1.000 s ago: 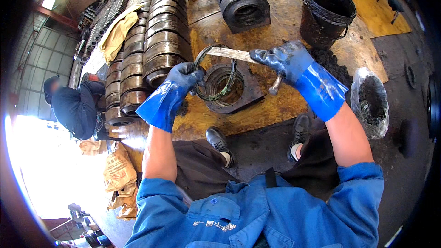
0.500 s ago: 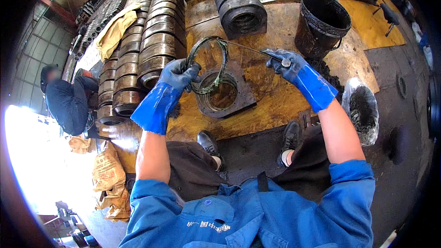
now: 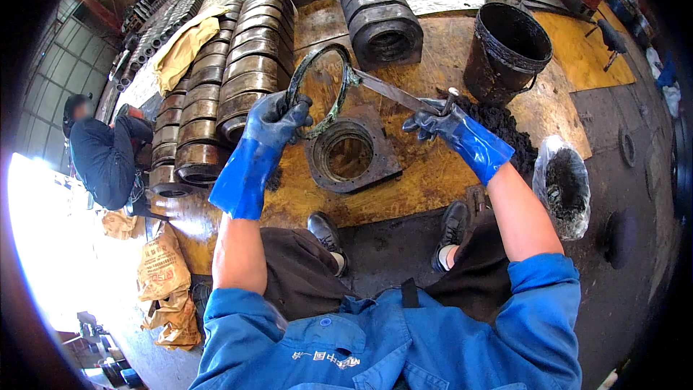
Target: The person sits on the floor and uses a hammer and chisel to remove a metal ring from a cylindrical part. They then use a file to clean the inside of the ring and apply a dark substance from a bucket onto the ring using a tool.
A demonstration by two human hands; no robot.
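Observation:
My left hand (image 3: 273, 124), in a blue and dark rubber glove, grips the lower left side of a thin metal ring (image 3: 344, 74). Dark greenish grease clings to the ring, which is held up on edge. A flat-bladed knife or scraper (image 3: 393, 92) is in my gloved right hand (image 3: 453, 128), fingers closed round its handle. Its blade points left, and its tip is at the ring's right side, by a lump of grease. Below the ring, a square-cornered metal housing (image 3: 384, 160) with a round bore lies on the stained board (image 3: 426, 188).
Rows of metal cylinders (image 3: 249, 65) stand at left, a darker row (image 3: 393, 25) ahead. A grimy bucket (image 3: 485, 68), a dark grease heap (image 3: 509, 128) and a clear bag of dark waste (image 3: 564, 186) are right. A crouching person (image 3: 105, 155) and paper sacks (image 3: 164, 267) are left.
My right hand has moved slightly lower and turned, so the blade now shows its flat side. The ring has shifted slightly up and left, uncovering more of the housing.

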